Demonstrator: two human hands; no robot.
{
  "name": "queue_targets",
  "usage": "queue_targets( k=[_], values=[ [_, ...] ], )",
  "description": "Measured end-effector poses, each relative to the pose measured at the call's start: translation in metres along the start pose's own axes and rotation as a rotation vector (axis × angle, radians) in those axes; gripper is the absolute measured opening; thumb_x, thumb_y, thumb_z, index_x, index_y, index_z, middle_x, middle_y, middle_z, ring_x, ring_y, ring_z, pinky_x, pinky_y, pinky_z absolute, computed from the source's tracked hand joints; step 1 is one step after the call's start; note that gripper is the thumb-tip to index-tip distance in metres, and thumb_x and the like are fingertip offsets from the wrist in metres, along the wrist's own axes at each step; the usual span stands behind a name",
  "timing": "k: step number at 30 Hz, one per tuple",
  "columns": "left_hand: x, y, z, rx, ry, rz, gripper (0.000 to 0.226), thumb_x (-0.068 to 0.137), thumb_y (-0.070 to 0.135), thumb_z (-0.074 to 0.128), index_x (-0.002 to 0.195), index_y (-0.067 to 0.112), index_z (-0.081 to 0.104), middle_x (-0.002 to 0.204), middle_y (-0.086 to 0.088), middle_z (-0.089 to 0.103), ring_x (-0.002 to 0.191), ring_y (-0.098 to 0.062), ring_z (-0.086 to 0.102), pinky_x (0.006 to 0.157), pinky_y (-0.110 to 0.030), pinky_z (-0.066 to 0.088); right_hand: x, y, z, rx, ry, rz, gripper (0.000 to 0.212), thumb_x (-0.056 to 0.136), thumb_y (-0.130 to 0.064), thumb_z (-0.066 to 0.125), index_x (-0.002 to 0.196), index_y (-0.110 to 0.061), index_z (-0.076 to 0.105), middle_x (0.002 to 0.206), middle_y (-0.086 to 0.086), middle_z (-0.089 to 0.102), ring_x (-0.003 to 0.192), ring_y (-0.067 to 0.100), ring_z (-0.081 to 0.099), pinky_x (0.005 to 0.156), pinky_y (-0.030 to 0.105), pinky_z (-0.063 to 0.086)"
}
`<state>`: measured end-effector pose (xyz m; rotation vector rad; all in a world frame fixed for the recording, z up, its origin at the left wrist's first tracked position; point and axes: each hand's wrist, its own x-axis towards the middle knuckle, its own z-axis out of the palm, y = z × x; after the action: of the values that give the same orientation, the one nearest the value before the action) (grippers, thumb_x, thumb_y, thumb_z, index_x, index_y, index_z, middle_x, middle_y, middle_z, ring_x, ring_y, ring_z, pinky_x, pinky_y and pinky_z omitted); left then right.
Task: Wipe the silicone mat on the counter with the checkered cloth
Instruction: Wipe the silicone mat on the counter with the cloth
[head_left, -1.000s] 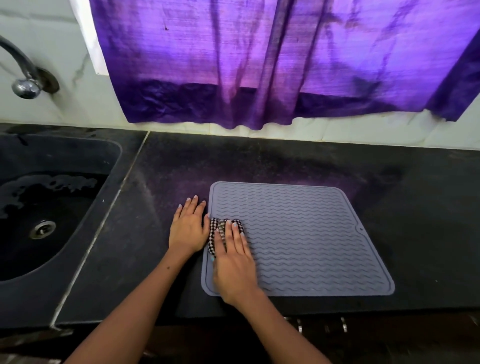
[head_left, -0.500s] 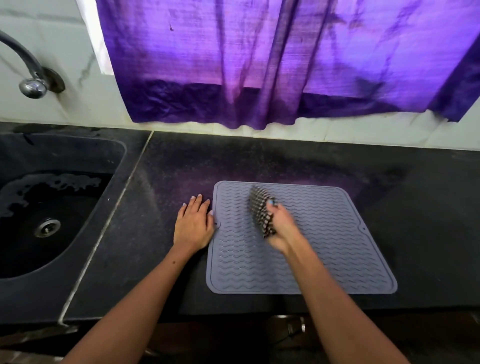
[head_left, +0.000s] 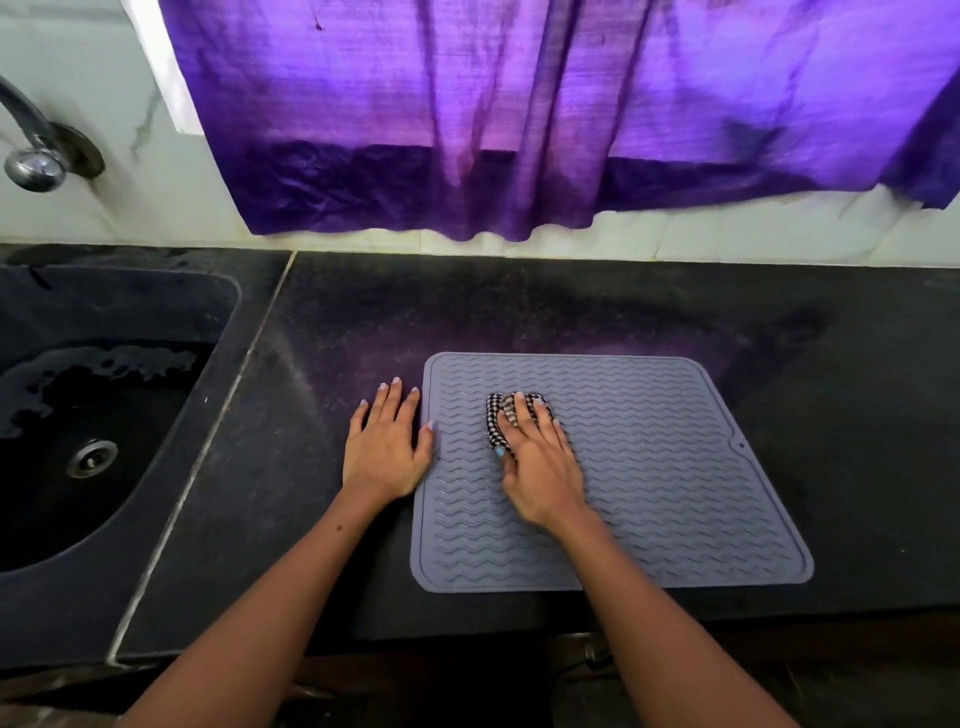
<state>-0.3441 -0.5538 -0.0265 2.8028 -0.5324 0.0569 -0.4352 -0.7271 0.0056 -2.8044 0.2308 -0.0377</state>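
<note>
A grey silicone mat (head_left: 675, 467) with a wavy ribbed pattern lies on the black counter (head_left: 841, 374). My right hand (head_left: 540, 467) lies flat on the mat's upper left part, its fingers pressing down on the bunched black-and-white checkered cloth (head_left: 497, 415); most of the cloth is hidden under the fingers. My left hand (head_left: 384, 447) rests flat on the counter just left of the mat, fingers spread, with the thumb touching the mat's left edge.
A dark sink (head_left: 78, 426) with water in it is set into the counter at the left, with a metal faucet (head_left: 34, 161) on the wall above it. A purple curtain (head_left: 519, 130) hangs over the back wall. The counter's front edge runs just below the mat.
My right hand carried the cloth from the mat's left edge up and to the right, lifted and tilted, and now presses it flat on the mat. My left hand stayed put.
</note>
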Motion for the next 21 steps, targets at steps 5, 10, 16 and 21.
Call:
queue_targets(
  k=[5, 10, 16, 21],
  values=[
    [-0.001, 0.000, -0.002, -0.036, 0.024, -0.008, 0.086, 0.077, 0.061, 0.003, 0.145, 0.018, 0.030, 0.156, -0.005, 0.019, 0.145, -0.018, 0.011, 0.118, -0.039, 0.007, 0.013, 0.004, -0.013, 0.543, -0.105, 0.174, 0.046, 0.098, -0.015, 0.041, 0.143, -0.023, 0.035, 0.156, -0.008, 0.013, 0.145, 0.014, 0.007, 0.119, 0.040, 0.009],
    [-0.002, -0.001, -0.004, -0.027, 0.032, -0.001, 0.087, 0.076, 0.062, 0.003, 0.145, 0.017, 0.031, 0.156, -0.006, 0.021, 0.145, -0.018, 0.013, 0.117, -0.038, 0.009, 0.022, 0.011, -0.059, 1.288, 0.245, 0.520, 0.042, 0.098, -0.008, 0.039, 0.140, -0.009, 0.039, 0.140, 0.008, 0.048, 0.122, 0.023, 0.050, 0.101, 0.036, 0.042],
    [-0.001, -0.003, -0.001, -0.030, 0.045, 0.011, 0.085, 0.077, 0.061, 0.005, 0.144, 0.017, 0.032, 0.155, -0.006, 0.022, 0.144, -0.018, 0.014, 0.117, -0.039, 0.009, -0.008, 0.031, -0.014, 0.046, 0.092, 0.172, 0.056, 0.098, -0.019, 0.036, 0.149, -0.015, 0.013, 0.158, 0.006, -0.002, 0.146, 0.020, -0.005, 0.116, 0.032, -0.008],
    [-0.001, -0.001, 0.001, 0.000, 0.019, -0.002, 0.086, 0.077, 0.061, 0.000, 0.146, 0.017, 0.027, 0.157, -0.006, 0.016, 0.145, -0.018, 0.010, 0.118, -0.038, 0.006, -0.008, 0.039, -0.008, -0.046, 0.064, 0.133, 0.062, 0.096, -0.024, 0.036, 0.150, -0.018, 0.007, 0.158, 0.004, -0.010, 0.145, 0.020, -0.013, 0.112, 0.031, -0.013]
  ],
)
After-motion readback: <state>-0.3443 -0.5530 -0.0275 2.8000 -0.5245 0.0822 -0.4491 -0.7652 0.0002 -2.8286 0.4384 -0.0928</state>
